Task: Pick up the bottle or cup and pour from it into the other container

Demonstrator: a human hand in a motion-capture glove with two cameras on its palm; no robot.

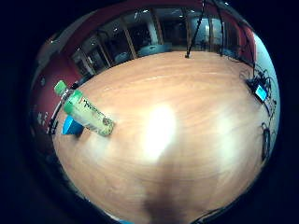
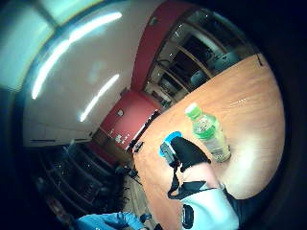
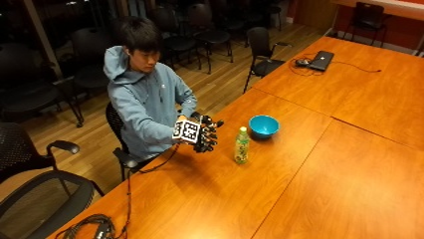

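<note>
Table (image 3: 298, 194): wood-grained top with a smooth, semi-glossy finish that threw back broad patches of lamp light; seams showed between its joined sections. Bottle (image 3: 242, 146): clear plastic with a green plastic cap and a printed wrap label, the wall slightly shiny. Bowl (image 3: 264, 125): blue, smooth and glossy inside, apparently plastic. Right hand (image 3: 207, 133): covered by a black matt glove of cloth-like material, with black straps and white plastic parts seen in the thumb-side palm view. Sweatshirt (image 3: 142, 107): soft matt grey-blue cloth. Floor (image 3: 218, 84): wooden planks with a dull sheen.
</note>
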